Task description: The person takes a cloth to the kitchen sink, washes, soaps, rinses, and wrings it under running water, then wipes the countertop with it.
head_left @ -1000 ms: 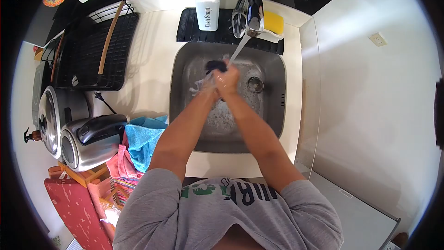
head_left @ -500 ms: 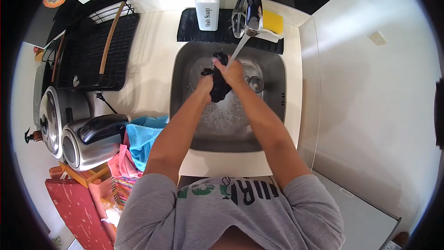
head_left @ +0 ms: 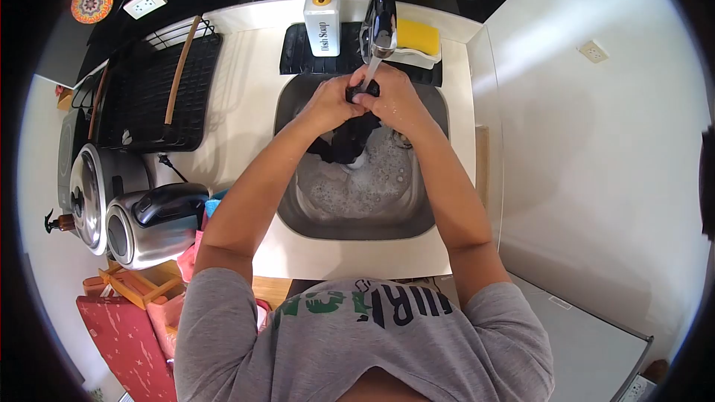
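Note:
A wet black cloth item (head_left: 348, 138) hangs from both my hands over the metal sink (head_left: 357, 232); its exact kind is not clear. My left hand (head_left: 334, 104) pinches its upper edge from the left. Opposite it, my right hand (head_left: 389, 97) grips the same edge, directly beneath the faucet (head_left: 382, 33). Running water falls onto the gathered cloth between my fingers. Lower down, the cloth droops into foamy water (head_left: 357, 190) in the basin.
Behind the sink stand a dish soap bottle (head_left: 322, 26) and a yellow sponge (head_left: 417, 36) in a white holder. A black dish rack (head_left: 153, 93) occupies the left counter, with an electric kettle (head_left: 153, 231) and a lidded pot (head_left: 91, 197) nearer me. A wall borders the right side.
Both hands have risen toward the faucet with the black cloth, which was bunched lower in the sink. It now hangs stretched down, its top under the stream. The view has shifted slightly.

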Demonstrator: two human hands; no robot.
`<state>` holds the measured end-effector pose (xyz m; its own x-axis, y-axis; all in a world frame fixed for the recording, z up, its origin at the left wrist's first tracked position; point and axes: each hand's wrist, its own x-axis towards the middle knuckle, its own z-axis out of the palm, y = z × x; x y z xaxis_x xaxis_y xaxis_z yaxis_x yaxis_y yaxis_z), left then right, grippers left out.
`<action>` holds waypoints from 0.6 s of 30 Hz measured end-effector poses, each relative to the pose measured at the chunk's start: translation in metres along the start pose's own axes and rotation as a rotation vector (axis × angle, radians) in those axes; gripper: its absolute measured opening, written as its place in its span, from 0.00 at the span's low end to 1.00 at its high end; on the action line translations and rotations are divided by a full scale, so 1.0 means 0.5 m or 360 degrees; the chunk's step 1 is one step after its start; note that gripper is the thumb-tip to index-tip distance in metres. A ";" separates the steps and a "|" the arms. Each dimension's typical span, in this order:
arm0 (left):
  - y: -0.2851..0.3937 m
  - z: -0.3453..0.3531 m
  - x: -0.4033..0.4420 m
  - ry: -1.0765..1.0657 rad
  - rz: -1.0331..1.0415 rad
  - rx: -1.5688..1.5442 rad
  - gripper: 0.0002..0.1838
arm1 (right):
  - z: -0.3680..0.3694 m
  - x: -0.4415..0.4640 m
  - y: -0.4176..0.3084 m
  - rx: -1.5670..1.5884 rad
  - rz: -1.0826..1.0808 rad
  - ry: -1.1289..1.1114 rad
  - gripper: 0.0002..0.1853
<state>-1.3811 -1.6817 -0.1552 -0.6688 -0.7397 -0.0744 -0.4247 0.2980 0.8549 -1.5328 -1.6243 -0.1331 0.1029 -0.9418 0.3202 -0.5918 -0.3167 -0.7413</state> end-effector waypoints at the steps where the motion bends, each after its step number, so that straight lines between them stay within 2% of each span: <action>1: 0.002 0.002 0.001 -0.0002 0.0003 0.0005 0.18 | -0.009 -0.002 -0.016 0.0120 -0.0005 0.0117 0.14; 3: 0.005 0.004 0.004 -0.0032 0.0182 -0.0177 0.20 | -0.019 -0.004 -0.040 0.0257 0.0101 0.0172 0.14; 5: 0.016 0.003 0.000 -0.0046 0.0109 -0.0080 0.20 | -0.017 -0.008 -0.044 0.0399 0.0208 0.0228 0.15; 7: 0.028 -0.002 -0.001 -0.0052 0.0043 0.0014 0.19 | -0.007 -0.011 -0.023 0.0815 0.0387 0.0214 0.16; 8: 0.035 -0.002 -0.006 0.0118 -0.0021 -0.0035 0.19 | 0.001 -0.017 -0.009 0.0818 0.0386 0.0220 0.16; 9: 0.040 -0.003 -0.012 0.0287 -0.0086 -0.0084 0.18 | 0.012 -0.024 0.005 0.1113 0.0381 0.0341 0.18; 10: 0.050 -0.009 -0.018 0.0296 -0.0112 -0.0113 0.15 | 0.028 -0.035 0.024 0.1409 0.0375 0.0463 0.22; 11: 0.059 -0.014 -0.022 0.0294 -0.0114 -0.0107 0.15 | 0.052 -0.045 0.047 0.1415 0.0375 0.0466 0.22; 13: 0.081 -0.027 -0.031 0.0249 -0.0312 -0.0740 0.13 | 0.119 -0.069 0.107 0.1818 0.1055 0.0598 0.30; 14: 0.100 -0.033 -0.041 0.0246 -0.0258 -0.0927 0.12 | 0.154 -0.087 0.145 0.1868 0.1166 0.0457 0.35; 15: 0.128 -0.040 -0.056 0.0246 -0.0257 -0.0915 0.12 | 0.167 -0.096 0.140 0.1879 0.1159 0.0459 0.35; 17: 0.185 -0.054 -0.088 0.0320 -0.0269 -0.1216 0.12 | 0.198 -0.120 0.122 0.1798 0.1793 0.0461 0.37; 18: 0.200 -0.060 -0.098 0.0322 -0.0274 -0.1203 0.12 | 0.216 -0.126 0.116 0.1812 0.1790 0.0457 0.37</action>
<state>-1.3725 -1.6338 -0.0506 -0.4773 -0.8547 -0.2041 0.0652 -0.2661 0.9617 -1.4871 -1.5957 -0.2600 -0.1708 -0.7331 -0.6583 0.6175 0.4411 -0.6513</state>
